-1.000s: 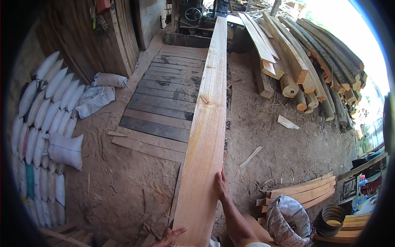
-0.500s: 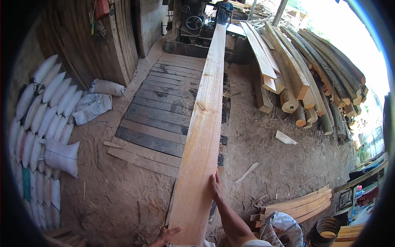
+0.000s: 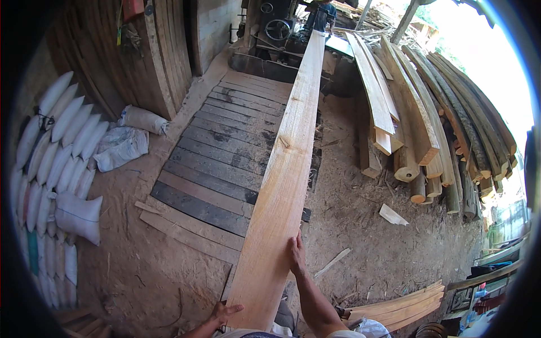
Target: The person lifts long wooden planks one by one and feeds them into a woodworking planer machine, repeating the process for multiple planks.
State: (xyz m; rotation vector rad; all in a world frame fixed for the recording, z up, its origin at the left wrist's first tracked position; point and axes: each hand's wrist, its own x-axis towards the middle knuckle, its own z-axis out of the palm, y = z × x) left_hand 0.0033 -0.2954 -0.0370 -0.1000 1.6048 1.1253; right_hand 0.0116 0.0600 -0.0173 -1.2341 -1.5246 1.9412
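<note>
Plank (image 3: 286, 186) | apparently sawn, not yet set down | left hand (image 3: 227, 313) at half past 6, right hand (image 3: 297, 257) at half past 5, grasping edges

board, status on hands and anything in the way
Left hand gripping board at left edge, near end; right hand at right edge, farther along. Far end by a person, nothing on top. Wood scrap on floor, right side.

Long pale plank (image 3: 283, 183) — knotted, broad face up.
</note>
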